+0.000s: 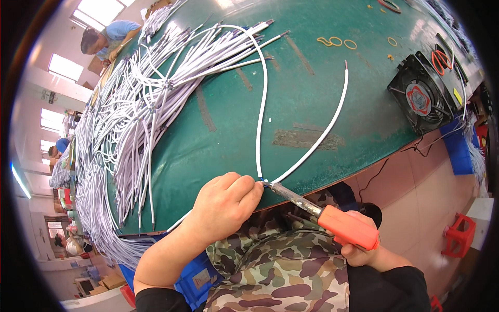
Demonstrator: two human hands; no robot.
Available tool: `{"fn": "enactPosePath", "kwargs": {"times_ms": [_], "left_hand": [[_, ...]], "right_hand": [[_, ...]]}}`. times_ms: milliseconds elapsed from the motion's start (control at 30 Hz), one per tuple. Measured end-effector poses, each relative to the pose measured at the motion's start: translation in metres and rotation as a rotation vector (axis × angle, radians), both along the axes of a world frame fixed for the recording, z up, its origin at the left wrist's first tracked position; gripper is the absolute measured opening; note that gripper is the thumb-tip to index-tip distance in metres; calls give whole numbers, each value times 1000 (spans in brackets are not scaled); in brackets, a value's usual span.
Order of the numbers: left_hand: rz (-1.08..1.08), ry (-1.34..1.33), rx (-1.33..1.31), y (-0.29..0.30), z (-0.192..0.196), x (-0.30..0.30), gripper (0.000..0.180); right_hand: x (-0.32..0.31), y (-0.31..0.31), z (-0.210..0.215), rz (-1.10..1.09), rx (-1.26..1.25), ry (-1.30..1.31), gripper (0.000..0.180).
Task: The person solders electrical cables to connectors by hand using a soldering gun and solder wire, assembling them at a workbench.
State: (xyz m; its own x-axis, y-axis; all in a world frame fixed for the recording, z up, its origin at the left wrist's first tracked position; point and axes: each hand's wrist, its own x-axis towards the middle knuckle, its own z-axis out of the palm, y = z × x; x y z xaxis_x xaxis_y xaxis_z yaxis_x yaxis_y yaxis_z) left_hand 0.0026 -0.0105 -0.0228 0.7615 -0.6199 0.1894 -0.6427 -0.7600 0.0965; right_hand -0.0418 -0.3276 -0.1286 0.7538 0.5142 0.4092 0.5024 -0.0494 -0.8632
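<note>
My left hand (223, 205) is closed over the table's near edge, thumb and forefinger pinching the thin wire ends of a white cable (264, 104). That length arches up toward the bundle on the left. A second white cable (332, 122) curves from the same joint to a bare end on the right. My right hand (358, 254) is wrapped round the orange-red handle of a soldering iron (348, 227). Its metal barrel points left, and the tip is at the joint beside my left fingertips. Whether tip and wires touch is too small to tell.
A large heap of white cables (150, 99) covers the left of the green table (228, 140). A black fan (421, 96) stands at the right edge. Yellow rubber bands (335, 41) lie at the far side. A red stool (459, 235) is on the floor; other people work at far left.
</note>
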Motion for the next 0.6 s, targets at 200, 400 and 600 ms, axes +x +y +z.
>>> {"fn": "enactPosePath", "kwargs": {"times_ms": [200,400,600], "left_hand": [[11,-6,-3,-1,1,0,27],[16,7,6,-2,2,0,26],[16,15,20,-3,2,0,26]], "right_hand": [[9,9,8,-6,92,-39,63],[11,18,21,-57,155,-54,64],[15,16,31,-51,68,-145,66]]}}
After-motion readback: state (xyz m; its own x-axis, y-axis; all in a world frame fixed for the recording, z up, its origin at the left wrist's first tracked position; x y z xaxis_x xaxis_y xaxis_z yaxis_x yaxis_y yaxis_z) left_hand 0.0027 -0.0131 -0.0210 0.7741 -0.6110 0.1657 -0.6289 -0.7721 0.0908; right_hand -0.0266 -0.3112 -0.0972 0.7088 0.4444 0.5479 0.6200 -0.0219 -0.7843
